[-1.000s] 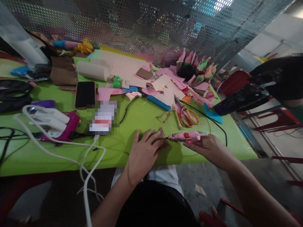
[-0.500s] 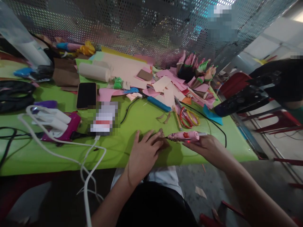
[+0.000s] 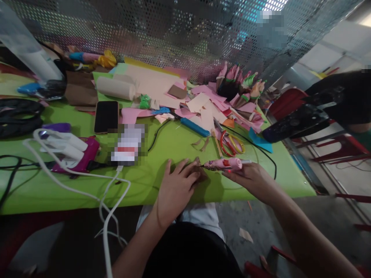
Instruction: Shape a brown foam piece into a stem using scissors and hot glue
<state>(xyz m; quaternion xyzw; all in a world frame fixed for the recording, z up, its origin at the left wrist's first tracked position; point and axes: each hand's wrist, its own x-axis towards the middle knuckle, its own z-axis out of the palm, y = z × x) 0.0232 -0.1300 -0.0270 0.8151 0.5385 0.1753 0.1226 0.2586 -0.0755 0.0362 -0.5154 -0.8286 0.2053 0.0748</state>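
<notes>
My left hand [image 3: 176,187] lies on the green table with its fingers stretched out and spread. Its fingertips rest on a small brown piece of paper [image 3: 203,177], partly hidden beneath them. In my right hand [image 3: 251,178] is a pink glue gun [image 3: 227,164], held sideways with its dark nozzle pointing left. A small red light glows on its underside, and a pale stick protrudes from its back end. The nozzle is at the upper edge of the brown paper, close to my left fingertips; whether it touches, I cannot tell.
Scissors [image 3: 227,144], a pencil [image 3: 216,143] and a blue-handled tool [image 3: 194,127] lie beyond my hands. Pink paper scraps [image 3: 210,96] cover the back. At left are phones [image 3: 106,117], a magenta power strip [image 3: 89,154] and white cables [image 3: 81,192]. A person [image 3: 344,96] is at right.
The glue gun and my right hand have shifted slightly up and left, keeping the nozzle near the brown paper. My left hand has hardly moved.
</notes>
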